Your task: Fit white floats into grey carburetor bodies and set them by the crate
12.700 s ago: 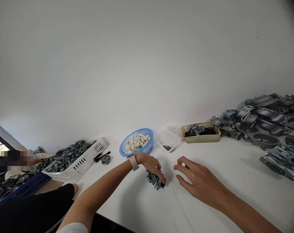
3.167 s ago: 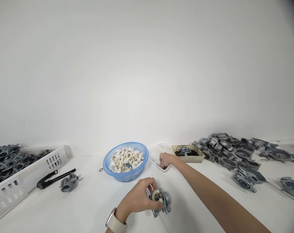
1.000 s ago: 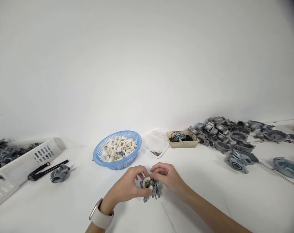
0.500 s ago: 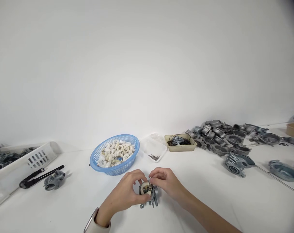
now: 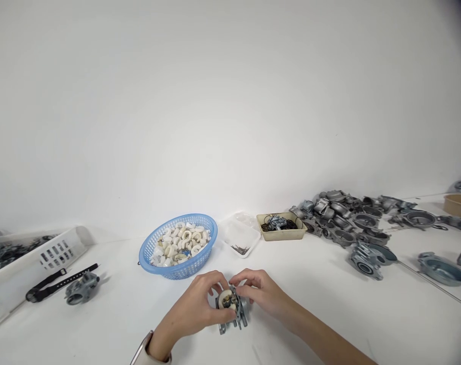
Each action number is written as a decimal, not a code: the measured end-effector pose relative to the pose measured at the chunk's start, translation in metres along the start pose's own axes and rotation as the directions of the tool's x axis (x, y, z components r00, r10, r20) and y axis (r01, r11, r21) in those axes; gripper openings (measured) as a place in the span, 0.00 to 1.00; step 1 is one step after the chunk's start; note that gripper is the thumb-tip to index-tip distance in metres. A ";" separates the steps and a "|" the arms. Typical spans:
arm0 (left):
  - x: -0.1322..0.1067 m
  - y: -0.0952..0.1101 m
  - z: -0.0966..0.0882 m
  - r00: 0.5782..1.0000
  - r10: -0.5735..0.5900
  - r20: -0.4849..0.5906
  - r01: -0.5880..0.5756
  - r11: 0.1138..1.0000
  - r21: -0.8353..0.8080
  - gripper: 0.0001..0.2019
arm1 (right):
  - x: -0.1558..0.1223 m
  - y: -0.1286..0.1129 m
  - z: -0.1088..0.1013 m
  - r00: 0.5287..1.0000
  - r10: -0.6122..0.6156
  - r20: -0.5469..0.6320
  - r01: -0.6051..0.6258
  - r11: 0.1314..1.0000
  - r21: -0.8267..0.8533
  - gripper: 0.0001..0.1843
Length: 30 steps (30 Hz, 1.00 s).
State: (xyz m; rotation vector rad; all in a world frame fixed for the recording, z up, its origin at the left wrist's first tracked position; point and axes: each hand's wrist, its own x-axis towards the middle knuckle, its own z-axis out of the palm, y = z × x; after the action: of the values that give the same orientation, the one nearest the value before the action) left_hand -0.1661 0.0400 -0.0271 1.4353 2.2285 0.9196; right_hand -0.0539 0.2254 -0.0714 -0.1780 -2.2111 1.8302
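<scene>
Near the blue basket (image 5: 178,269), the left hand (image 5: 202,307) clasps a casting (image 5: 239,308), likely rigid, best held by its sides; right hand (image 5: 266,294) grip unclear.

A grey metal casting (image 5: 243,308), its open cavity facing up, sits clasped between the thumb and fingers of the left grip (image 5: 200,305). Inside, just beside the left thumb, a cream-white curved piece (image 5: 223,298) bends around small brass-coloured parts (image 5: 227,302). Stubby prongs (image 5: 239,325) jut from the casting's near side, while the right grip (image 5: 264,294) meets its far edge.
</scene>
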 end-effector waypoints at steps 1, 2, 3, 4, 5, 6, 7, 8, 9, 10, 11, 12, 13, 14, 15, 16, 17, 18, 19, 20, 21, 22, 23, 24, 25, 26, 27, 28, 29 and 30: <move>0.000 0.000 0.000 1.000 -0.008 0.003 0.008 1.000 -0.002 0.16 | -0.001 -0.001 -0.001 1.000 0.002 0.020 -0.002 1.000 0.011 0.15; 0.000 0.000 0.000 1.000 -0.013 0.004 0.013 1.000 -0.004 0.16 | -0.002 -0.001 -0.001 0.999 0.004 0.035 -0.005 1.000 0.022 0.15; 0.000 0.000 0.001 1.000 -0.014 0.005 0.014 1.000 -0.005 0.16 | -0.002 -0.002 -0.002 0.999 0.007 0.046 -0.008 1.000 0.030 0.15; 0.000 0.000 0.001 1.000 -0.012 0.003 0.012 1.000 -0.005 0.16 | -0.002 -0.003 -0.002 0.999 0.009 0.051 -0.011 0.999 0.036 0.16; 0.000 0.000 0.001 1.000 -0.009 0.001 0.009 1.000 -0.005 0.16 | -0.002 -0.004 -0.002 0.999 0.009 0.051 -0.011 0.999 0.041 0.16; 0.000 -0.001 0.001 1.000 -0.007 -0.004 0.007 1.000 -0.003 0.17 | -0.002 -0.004 -0.002 0.999 0.007 0.046 -0.009 0.999 0.046 0.16; 0.000 -0.001 0.001 1.000 -0.006 -0.006 0.006 1.000 -0.001 0.17 | -0.002 -0.004 -0.001 0.999 0.003 0.041 -0.005 0.999 0.050 0.16; 0.001 -0.001 0.001 1.000 -0.005 -0.008 0.005 1.000 0.000 0.17 | -0.002 -0.004 -0.001 0.999 0.000 0.039 -0.002 0.999 0.052 0.16; 0.001 0.000 0.001 1.000 -0.004 -0.010 0.004 1.000 0.002 0.17 | -0.001 -0.003 -0.001 0.999 0.000 0.037 -0.002 0.999 0.052 0.16; 0.001 0.000 0.001 1.000 -0.002 -0.012 0.002 1.000 0.005 0.16 | -0.001 -0.002 -0.001 0.999 0.003 0.038 -0.005 0.999 0.051 0.15; 0.001 0.000 0.001 1.000 0.001 -0.014 -0.001 1.000 0.010 0.16 | -0.001 -0.001 0.000 0.999 0.010 0.042 -0.012 0.999 0.050 0.15; 0.001 0.001 0.001 1.000 0.003 -0.017 -0.003 1.000 0.015 0.15 | 0.000 0.000 0.000 0.999 0.019 0.046 -0.021 0.999 0.049 0.15; 0.001 0.001 0.001 1.000 0.003 -0.020 -0.002 1.000 0.022 0.14 | 0.000 0.002 0.000 0.998 0.029 0.052 -0.031 0.998 0.049 0.15; 0.001 0.002 0.001 1.000 0.000 -0.022 0.000 1.000 0.028 0.14 | 0.000 0.003 0.000 0.998 0.035 0.057 -0.038 0.998 0.050 0.16; 0.001 0.002 0.001 1.000 -0.003 -0.024 0.004 0.999 0.032 0.14 | 0.000 0.004 0.001 0.997 0.038 0.060 -0.042 0.998 0.056 0.17; 0.001 0.002 0.000 1.000 -0.006 -0.025 0.007 0.999 0.034 0.15 | 0.000 0.005 0.001 0.997 0.038 0.060 -0.041 0.997 0.064 0.17; 0.001 0.002 0.000 1.000 -0.007 -0.023 0.008 0.999 0.035 0.15 | 0.000 0.005 0.001 0.998 0.034 0.061 -0.039 0.997 0.071 0.17; 0.001 0.002 0.000 1.000 -0.006 -0.020 0.007 0.999 0.034 0.15 | 0.000 0.005 0.001 0.998 0.030 0.064 -0.035 0.996 0.076 0.17; 0.002 0.001 0.000 1.000 -0.005 -0.016 0.005 0.999 0.032 0.15 | -0.001 0.004 0.001 0.997 0.026 0.067 -0.031 0.996 0.078 0.16; 0.002 0.001 0.000 1.000 -0.003 -0.015 0.003 1.000 0.029 0.15 | -0.001 0.003 0.000 0.998 0.023 0.066 -0.028 0.997 0.076 0.15; 0.002 0.000 0.000 1.000 0.000 -0.016 0.001 1.000 0.025 0.15 | -0.002 0.001 0.000 0.998 0.023 0.064 -0.027 0.997 0.071 0.14; 0.003 -0.001 0.000 1.000 0.002 -0.018 -0.002 1.000 0.021 0.15 | -0.003 -0.001 -0.001 0.998 0.027 0.064 -0.030 0.998 0.059 0.14; 0.003 -0.002 0.001 1.000 0.006 -0.021 -0.005 1.000 0.017 0.15 | -0.005 -0.003 -0.001 0.997 0.035 0.063 -0.037 0.998 0.043 0.14; 0.003 -0.004 0.001 1.000 0.010 -0.021 -0.010 1.000 0.013 0.15 | -0.006 -0.005 -0.001 0.997 0.042 0.064 -0.043 0.999 0.023 0.15; 0.003 -0.005 0.001 1.000 0.017 -0.018 -0.017 1.000 0.011 0.16 | -0.007 -0.006 -0.001 0.997 0.042 0.071 -0.042 0.999 0.003 0.15; 0.003 -0.005 0.001 1.000 0.026 -0.013 -0.026 1.000 0.008 0.16 | -0.008 -0.007 -0.001 0.996 0.037 0.081 -0.035 0.999 -0.017 0.16; 0.003 -0.006 0.000 0.999 0.037 -0.006 -0.037 0.999 0.004 0.16 | -0.009 -0.008 -0.001 0.995 0.031 0.090 -0.028 0.999 -0.034 0.17; 0.003 -0.006 0.000 0.999 0.050 0.000 -0.050 0.999 -0.004 0.16 | -0.009 -0.007 -0.001 0.995 0.026 0.096 -0.022 0.999 -0.043 0.17; 0.003 -0.006 0.000 0.998 0.062 0.008 -0.062 0.998 -0.016 0.17 | -0.009 -0.007 0.000 0.995 0.024 0.097 -0.019 0.999 -0.047 0.18; 0.003 -0.005 0.000 0.997 0.072 0.019 -0.072 0.997 -0.035 0.19 | -0.008 -0.005 0.000 0.995 0.025 0.098 -0.020 0.999 -0.050 0.18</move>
State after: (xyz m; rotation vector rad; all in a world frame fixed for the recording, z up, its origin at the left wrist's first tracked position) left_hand -0.1711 0.0418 -0.0306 1.5115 2.1485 0.9576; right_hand -0.0459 0.2222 -0.0672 -0.1252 -2.3312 1.8352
